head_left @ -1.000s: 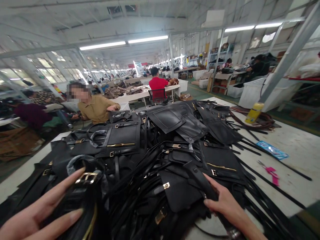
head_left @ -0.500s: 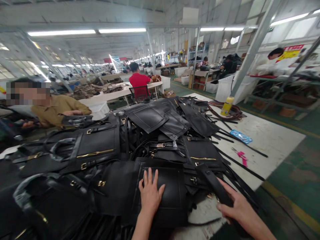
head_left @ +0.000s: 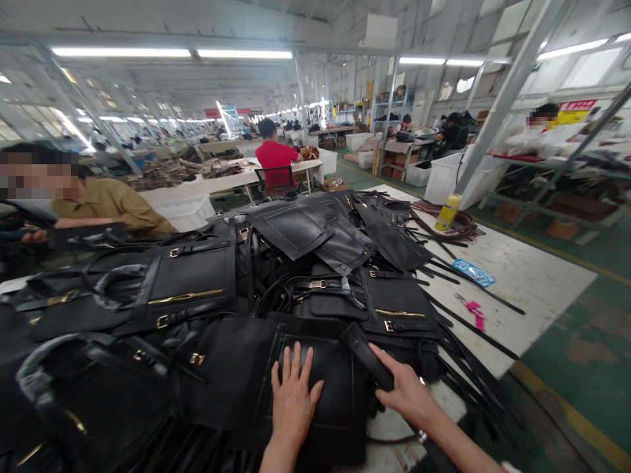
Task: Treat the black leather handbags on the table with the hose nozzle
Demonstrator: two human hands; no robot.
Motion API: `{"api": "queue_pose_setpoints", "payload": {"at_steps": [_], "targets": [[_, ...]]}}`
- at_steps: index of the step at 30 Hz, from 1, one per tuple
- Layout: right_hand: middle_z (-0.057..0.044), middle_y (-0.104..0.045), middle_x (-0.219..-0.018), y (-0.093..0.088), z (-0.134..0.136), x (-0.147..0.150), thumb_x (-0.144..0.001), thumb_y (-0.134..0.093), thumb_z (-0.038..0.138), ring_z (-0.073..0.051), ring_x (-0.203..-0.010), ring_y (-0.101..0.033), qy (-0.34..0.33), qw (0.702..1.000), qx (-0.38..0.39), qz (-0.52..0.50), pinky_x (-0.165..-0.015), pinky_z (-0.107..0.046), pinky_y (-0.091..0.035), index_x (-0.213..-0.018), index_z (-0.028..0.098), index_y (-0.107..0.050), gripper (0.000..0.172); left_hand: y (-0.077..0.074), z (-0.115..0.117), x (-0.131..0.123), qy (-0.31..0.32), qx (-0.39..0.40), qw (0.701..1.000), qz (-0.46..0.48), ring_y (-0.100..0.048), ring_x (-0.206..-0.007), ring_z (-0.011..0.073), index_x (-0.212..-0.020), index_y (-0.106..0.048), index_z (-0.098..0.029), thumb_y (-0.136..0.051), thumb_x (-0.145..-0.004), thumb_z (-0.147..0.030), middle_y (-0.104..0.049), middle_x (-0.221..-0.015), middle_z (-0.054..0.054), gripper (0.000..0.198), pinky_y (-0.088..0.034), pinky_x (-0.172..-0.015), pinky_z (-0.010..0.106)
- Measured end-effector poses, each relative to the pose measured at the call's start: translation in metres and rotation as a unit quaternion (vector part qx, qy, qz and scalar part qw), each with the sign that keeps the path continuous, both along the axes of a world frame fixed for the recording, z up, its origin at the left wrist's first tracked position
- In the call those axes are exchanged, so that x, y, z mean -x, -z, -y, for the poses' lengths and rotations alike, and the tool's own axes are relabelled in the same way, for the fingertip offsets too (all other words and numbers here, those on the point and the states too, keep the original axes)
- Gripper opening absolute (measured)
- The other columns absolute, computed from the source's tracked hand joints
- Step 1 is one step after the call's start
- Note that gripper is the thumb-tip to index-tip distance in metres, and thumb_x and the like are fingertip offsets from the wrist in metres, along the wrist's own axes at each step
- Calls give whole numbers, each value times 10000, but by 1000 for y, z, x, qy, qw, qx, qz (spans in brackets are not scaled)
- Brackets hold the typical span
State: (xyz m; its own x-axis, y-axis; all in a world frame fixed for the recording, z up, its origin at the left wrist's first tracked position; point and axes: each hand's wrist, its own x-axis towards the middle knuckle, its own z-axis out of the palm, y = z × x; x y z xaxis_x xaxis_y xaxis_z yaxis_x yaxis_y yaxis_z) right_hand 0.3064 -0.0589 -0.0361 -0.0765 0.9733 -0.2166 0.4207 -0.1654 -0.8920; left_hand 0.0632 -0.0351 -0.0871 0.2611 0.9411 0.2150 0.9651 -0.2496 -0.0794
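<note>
My left hand (head_left: pixel 293 394) lies flat with fingers spread on a black leather panel (head_left: pixel 335 368) that has a stitched rectangular border. Close to its right edge, my right hand (head_left: pixel 404 387) is closed around a broad black leather strap (head_left: pixel 362 355), whose blunt end points up and left over the panel. The strap's lower part is hidden by my hand. Under and around the panel are black leather bag pieces with gold buckles (head_left: pixel 197 359) and a gold zip (head_left: pixel 400 313). Wrapped handles (head_left: pixel 39 368) stick up at the left.
More black panels (head_left: pixel 290 226) are heaped behind. On the pale table (head_left: pixel 542 269) at right are pink-handled scissors (head_left: pixel 476 315), a blue-and-white label (head_left: pixel 474 272), a yellow bottle (head_left: pixel 447 211) and brown straps (head_left: pixel 466 226). A person in tan (head_left: pixel 116 203) works at left; another in red (head_left: pixel 276 161) sits beyond.
My right hand has swung the strap leftward and slightly up, from beside the table edge to over the panel's right side. My left hand stays flat on the panel.
</note>
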Motion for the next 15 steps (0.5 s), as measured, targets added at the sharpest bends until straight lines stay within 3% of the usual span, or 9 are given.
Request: {"api": "queue_pose_setpoints", "payload": {"at_steps": [3, 6, 10, 12, 15], "targets": [[39, -607, -666, 0, -22, 5, -565, -517, 106, -109, -440, -491, -3, 1000, -4, -28, -403, -188, -387, -1273, 192, -378, 726, 2, -1, 1, -4, 5, 1000, 2, -167, -1287, 282, -1304, -246, -288, -412, -784, -357, -247, -1403, 66, 550, -176, -998, 518], [30, -606, -761, -13, -33, 4, -623, -523, 137, -95, -448, -484, 12, 999, -21, -44, -416, -193, -403, -1305, 215, -311, 719, 1, 0, 0, -3, 7, 1000, 9, -159, -1290, 277, -1308, -235, -290, -412, -782, -354, -226, -1410, 57, 558, -178, -1003, 516], [36, -596, -769, -35, -22, 0, -646, -523, 146, -90, -446, -472, 5, 998, -19, -63, -420, -195, -409, -1316, 233, -278, 718, -1, 5, 0, -3, 17, 1000, 20, -142, -1295, 272, -1315, -214, -281, -413, -778, -334, -209, -1416, 49, 575, -195, -1005, 516], [51, -588, -679, -44, -13, 1, -632, -526, 123, -91, -433, -461, -25, 998, 5, -62, -398, -181, -381, -1310, 227, -293, 725, -1, 11, -1, -2, 21, 999, 25, -133, -1296, 273, -1320, -197, -273, -419, -773, -325, -193, -1421, 48, 593, -204, -1007, 517], [43, -606, -706, -54, -9, 15, -598, -532, 84, -80, -445, -467, -94, 992, 43, -72, -385, -159, -361, -1297, 229, -322, 745, 1, 22, -4, 7, 23, 999, 29, -122, -1298, 273, -1329, -154, -272, -426, -768, -305, -154, -1431, 42, 624, -212, -1012, 517]]}}
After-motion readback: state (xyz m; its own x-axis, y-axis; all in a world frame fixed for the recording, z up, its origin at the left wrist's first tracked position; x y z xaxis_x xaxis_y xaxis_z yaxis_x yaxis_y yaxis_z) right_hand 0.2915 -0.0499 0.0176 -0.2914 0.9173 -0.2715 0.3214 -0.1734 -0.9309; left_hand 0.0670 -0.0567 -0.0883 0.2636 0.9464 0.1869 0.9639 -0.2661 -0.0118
